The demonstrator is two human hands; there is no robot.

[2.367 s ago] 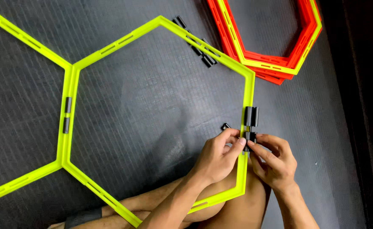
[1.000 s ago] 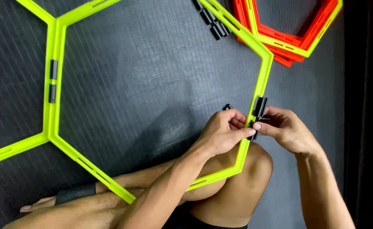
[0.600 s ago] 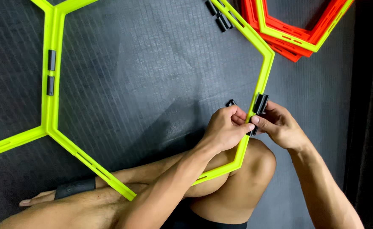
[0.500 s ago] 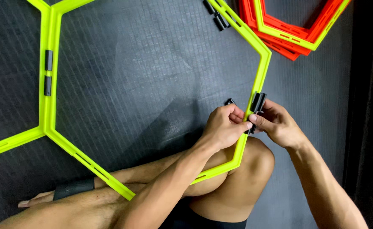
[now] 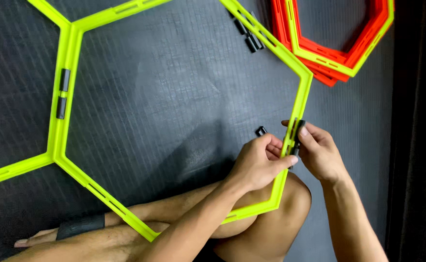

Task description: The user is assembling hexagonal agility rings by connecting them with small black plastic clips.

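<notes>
A neon yellow hexagon ring (image 5: pixel 77 92) lies on the dark floor mat, with my bent legs under its near side. On its right edge my left hand (image 5: pixel 259 162) pinches the yellow bar from the inside. My right hand (image 5: pixel 319 150) holds a black clip (image 5: pixel 298 133) against that same bar from the outside. A small loose black clip (image 5: pixel 261 130) lies on the mat just inside the ring, near my left fingers.
Two black clips (image 5: pixel 63 92) join the ring's left edge to a neighbouring yellow ring. Several loose black clips (image 5: pixel 249 34) lie by the top right edge. A stack of orange and yellow hexagon rings (image 5: pixel 339 48) sits at top right. A dark curtain (image 5: pixel 421 121) runs along the right.
The view has drifted, so the rings sit a little further right and lower in frame. Both hands stay at the same spot on the ring's right edge, working the black clip.
</notes>
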